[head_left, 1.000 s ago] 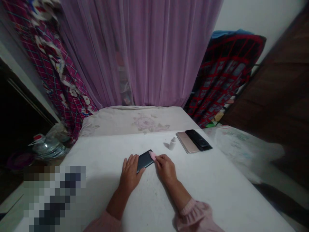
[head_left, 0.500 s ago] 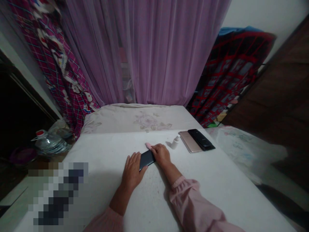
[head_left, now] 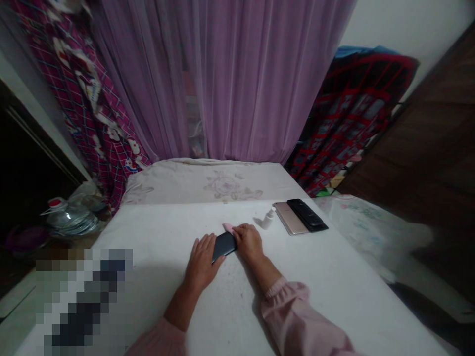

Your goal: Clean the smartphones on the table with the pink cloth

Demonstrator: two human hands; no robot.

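A dark smartphone [head_left: 224,246] lies on the white-covered table [head_left: 178,217] in front of me. My left hand [head_left: 201,257] grips its left end, thumb along the near edge and fingers over the far side. At the phone's right end is my right hand [head_left: 250,244], its fingers pinched around a small pink cloth [head_left: 227,228]. Part of the cloth sticks out past the fingertips at the far side; the rest is hidden under the hand. Just beyond the right hand a small white spray bottle [head_left: 267,218] stands upright.
To the right, a rose-gold phone [head_left: 291,217] lies beside a black phone-like item [head_left: 307,215]. A pixelated patch [head_left: 85,301] covers the lower left. A large clear water bottle [head_left: 70,218] stands off the table's left side. Purple curtains [head_left: 256,84] hang behind.
My right hand has shifted very slightly at the phone's right end, with the pink cloth still in it. The left hand keeps its grip. The whole view has moved a little.
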